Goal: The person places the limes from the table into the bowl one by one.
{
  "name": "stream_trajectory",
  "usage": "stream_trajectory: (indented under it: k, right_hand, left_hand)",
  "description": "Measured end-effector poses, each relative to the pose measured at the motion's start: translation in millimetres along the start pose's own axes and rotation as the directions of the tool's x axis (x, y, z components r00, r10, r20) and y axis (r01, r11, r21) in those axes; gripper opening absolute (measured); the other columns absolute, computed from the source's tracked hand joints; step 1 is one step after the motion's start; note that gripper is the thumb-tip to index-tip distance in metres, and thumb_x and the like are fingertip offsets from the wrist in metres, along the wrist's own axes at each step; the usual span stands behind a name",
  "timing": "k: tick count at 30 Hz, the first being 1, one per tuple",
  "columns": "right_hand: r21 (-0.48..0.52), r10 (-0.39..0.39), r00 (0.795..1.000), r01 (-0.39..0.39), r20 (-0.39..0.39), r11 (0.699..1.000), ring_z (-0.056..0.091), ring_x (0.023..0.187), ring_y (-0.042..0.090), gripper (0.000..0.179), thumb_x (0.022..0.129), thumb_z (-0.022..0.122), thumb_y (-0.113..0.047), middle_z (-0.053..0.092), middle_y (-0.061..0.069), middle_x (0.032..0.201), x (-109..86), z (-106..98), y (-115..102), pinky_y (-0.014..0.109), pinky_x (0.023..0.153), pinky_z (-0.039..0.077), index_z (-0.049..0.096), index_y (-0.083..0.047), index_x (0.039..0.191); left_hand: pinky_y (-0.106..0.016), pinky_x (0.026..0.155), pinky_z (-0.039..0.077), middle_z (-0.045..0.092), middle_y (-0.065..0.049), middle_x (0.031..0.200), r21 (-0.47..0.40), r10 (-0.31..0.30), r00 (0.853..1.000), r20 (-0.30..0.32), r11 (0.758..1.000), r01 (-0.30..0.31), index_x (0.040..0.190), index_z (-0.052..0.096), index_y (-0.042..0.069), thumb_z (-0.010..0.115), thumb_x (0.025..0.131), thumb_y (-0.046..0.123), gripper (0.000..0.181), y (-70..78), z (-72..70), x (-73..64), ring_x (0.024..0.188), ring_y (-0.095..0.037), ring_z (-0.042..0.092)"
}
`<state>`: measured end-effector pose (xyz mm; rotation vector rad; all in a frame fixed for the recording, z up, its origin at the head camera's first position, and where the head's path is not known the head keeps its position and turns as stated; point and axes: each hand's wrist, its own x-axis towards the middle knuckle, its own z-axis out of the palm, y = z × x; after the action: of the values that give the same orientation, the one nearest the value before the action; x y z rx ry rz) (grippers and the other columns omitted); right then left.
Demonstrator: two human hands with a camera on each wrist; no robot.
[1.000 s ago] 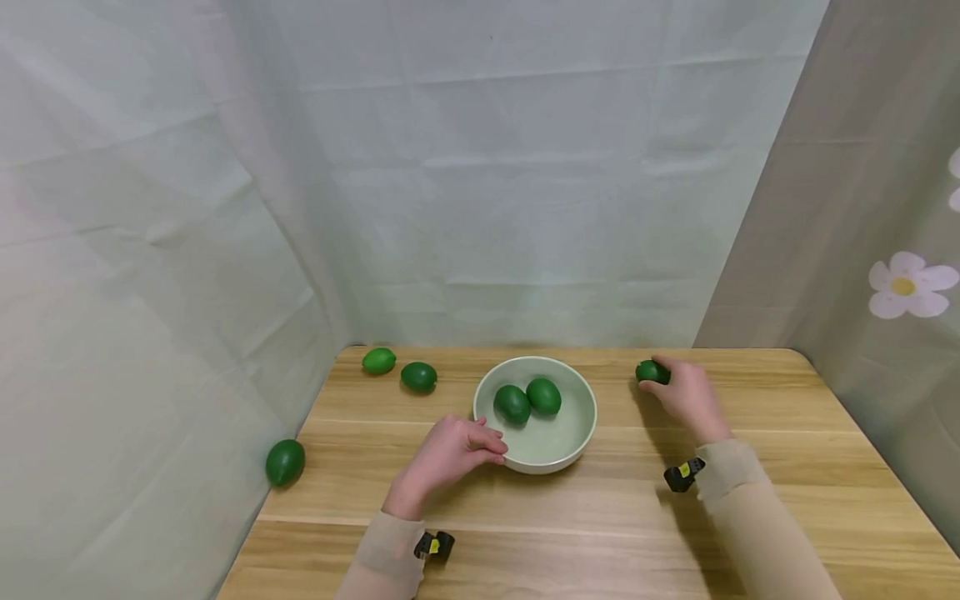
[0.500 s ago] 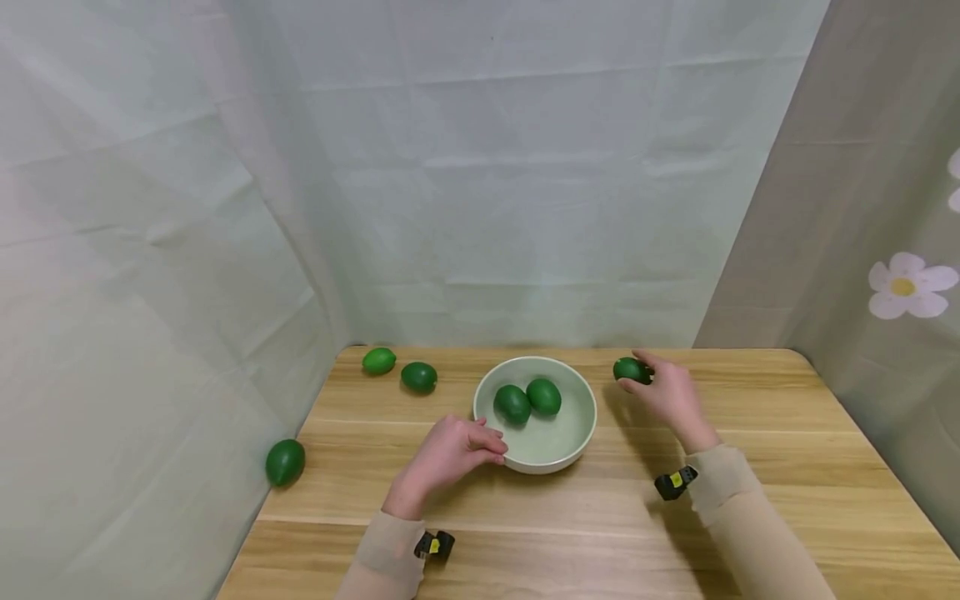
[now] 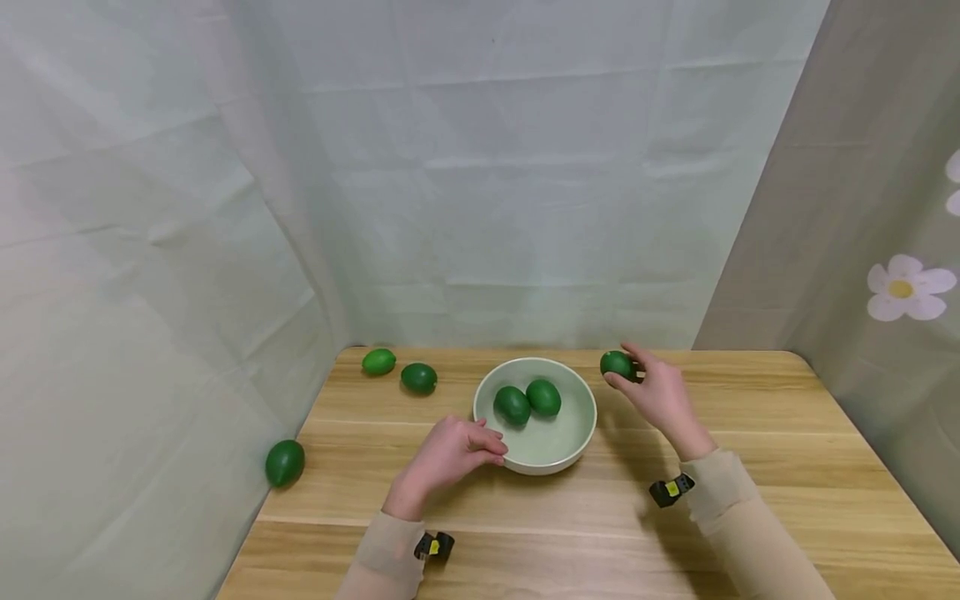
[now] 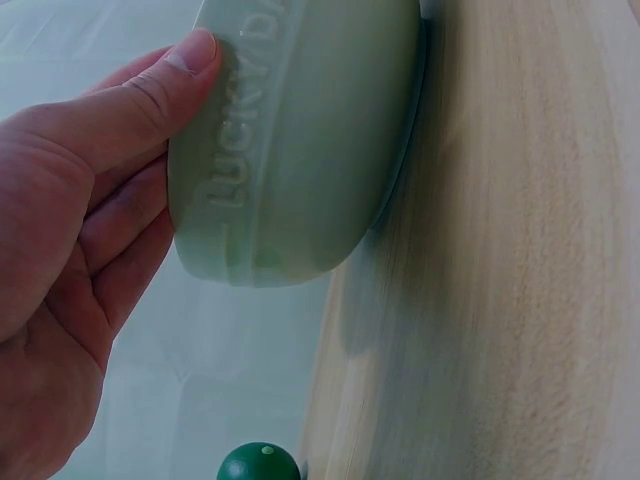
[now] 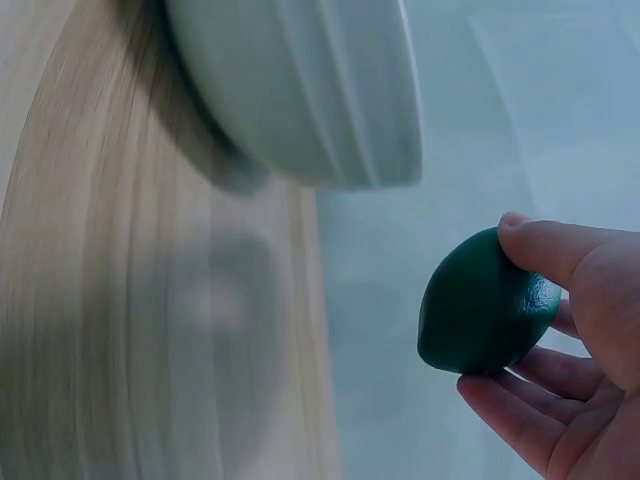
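A pale green bowl (image 3: 555, 437) stands on the table, with two dark green limes inside, one a lime (image 3: 512, 405) to the left and the other a lime (image 3: 543, 397) to the right. My left hand (image 3: 448, 458) pinches the bowl's near-left rim; in the left wrist view the thumb (image 4: 150, 105) lies on the outer wall with raised lettering. Right of the bowl, my right hand (image 3: 663, 396) holds another dark green lime (image 5: 485, 305) between thumb and fingers. That lime is off the table, a little away from the bowl's rim.
At the back left of the wooden table (image 3: 555, 533) lie a bright green lime (image 3: 378, 362) and a dark green lime (image 3: 418, 378). A further lime (image 3: 285, 463) sits at the left edge. Pale cloth (image 3: 525, 208) hangs behind and on both sides.
My right hand has carried its lime leftward, nearer to the bowl, and raised it slightly. The left hand and the bowl have stayed put.
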<state>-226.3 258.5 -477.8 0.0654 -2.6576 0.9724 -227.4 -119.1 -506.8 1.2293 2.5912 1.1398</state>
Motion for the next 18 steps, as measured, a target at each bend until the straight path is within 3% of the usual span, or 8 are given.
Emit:
stream_trajectory:
  k: [11,18]
  right_hand:
    - [0.059,-0.097,0.995,0.099,-0.022,0.993,0.069,0.117,0.043,0.064,0.095,0.085,-0.016,0.068,0.027,0.134,-1.4,-2,-22,0.052,0.091,0.064,0.057,0.002,0.151]
    - [0.056,-0.191,0.981,0.192,-0.022,0.98,0.069,0.116,0.04,0.059,0.095,0.085,-0.013,0.068,0.025,0.136,-4.0,-1,-32,0.053,0.091,0.064,0.061,0.0,0.147]
  left_hand:
    - [-0.038,0.115,0.048,0.081,0.014,0.1,0.006,-0.002,1.0,0.0,1.0,0.002,0.101,0.089,0.016,0.088,0.089,0.017,0.011,-1.4,0.7,-0.6,0.107,-0.001,0.073]
    - [-0.037,0.116,0.048,0.08,0.015,0.098,-0.002,-0.004,1.0,0.001,1.0,0.004,0.101,0.088,0.015,0.088,0.089,0.016,0.012,0.7,0.3,-0.7,0.106,-0.001,0.072]
